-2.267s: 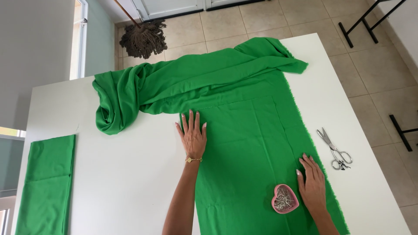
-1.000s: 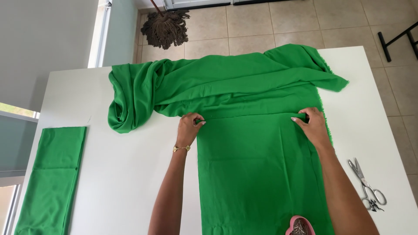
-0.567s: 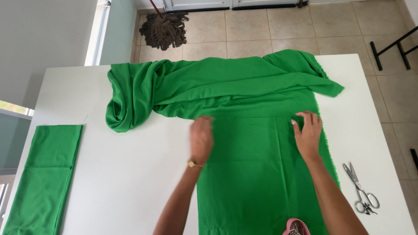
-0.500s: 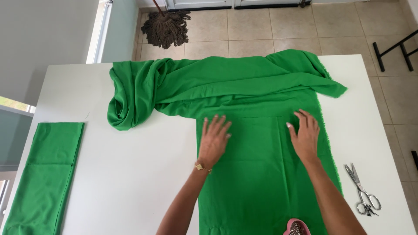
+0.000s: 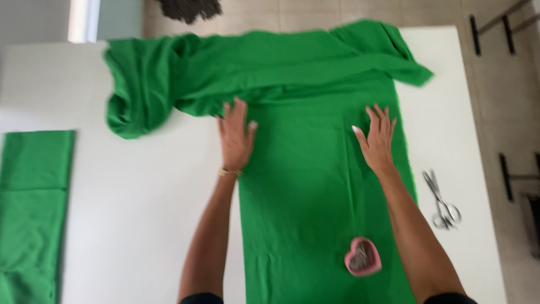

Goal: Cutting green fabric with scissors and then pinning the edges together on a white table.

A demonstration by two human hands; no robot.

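Green cloth [image 5: 315, 186]: one flat panel, long axis running from the near table edge away to the far side, where it meets a bunched roll [image 5: 185, 73] lying crosswise from left to right. Left hand [image 5: 235, 138]: palm down, fingers spread, on the panel's left edge just below the roll, fingertips pointing at the folds. Right hand [image 5: 378, 141]: palm down, fingers spread and flat, near the panel's right edge, level with the left. Both hands touch the cloth; neither pinches it. The left hand is nearer the roll. Pink heart-shaped dish [image 5: 363, 256]: on the panel, near end, beside the right forearm, filled with what look like pins. Scissors [image 5: 442, 200]: on bare white table [image 5: 140, 214], right of the panel, apart from it. Second green strip [image 5: 31, 214]: far left, separate, lengthwise. No packages, labels or signs are visible.
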